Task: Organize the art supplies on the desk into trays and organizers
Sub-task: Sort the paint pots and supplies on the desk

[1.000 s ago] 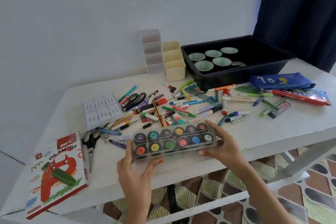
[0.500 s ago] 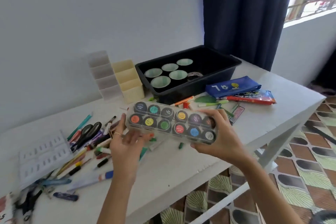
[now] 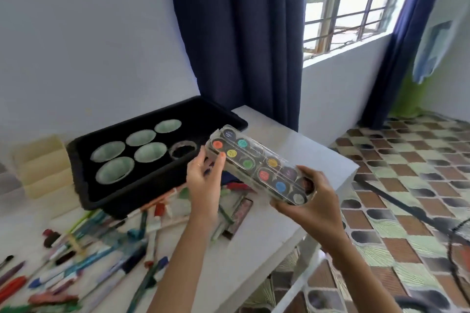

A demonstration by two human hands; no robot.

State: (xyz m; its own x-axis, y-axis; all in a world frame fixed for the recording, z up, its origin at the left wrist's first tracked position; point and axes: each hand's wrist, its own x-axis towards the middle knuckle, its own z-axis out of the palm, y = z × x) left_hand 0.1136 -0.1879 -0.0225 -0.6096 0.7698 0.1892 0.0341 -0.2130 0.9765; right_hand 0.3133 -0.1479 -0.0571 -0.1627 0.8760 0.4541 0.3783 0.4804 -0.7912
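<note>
Watercolour paints in a clear plastic case point(image 3: 259, 164), twelve round pans in two rows, are held in the air above the right end of the white desk point(image 3: 287, 150), tilted so the far end sits higher. The left hand point(image 3: 203, 180) has its fingers curled round the case's far end, thumb on top; the right hand point(image 3: 309, 204) wraps the near end, fingers closed around it. Toward the desk's back edge stands a black rectangular plastic tray point(image 3: 84, 185) holding five pale green paper cups point(image 3: 115, 169) and a clear ring-shaped thing. Against the wall at the far left stands a cream plastic stepped organizer point(image 3: 43, 170). Loose pens and markers point(image 3: 106, 254) litter the desk's front left part, blurred. Dark blue curtains point(image 3: 241, 33) hang beside a barred window point(image 3: 348, 0); the floor point(image 3: 407, 168) is patterned tile in brown, green and grey.
</note>
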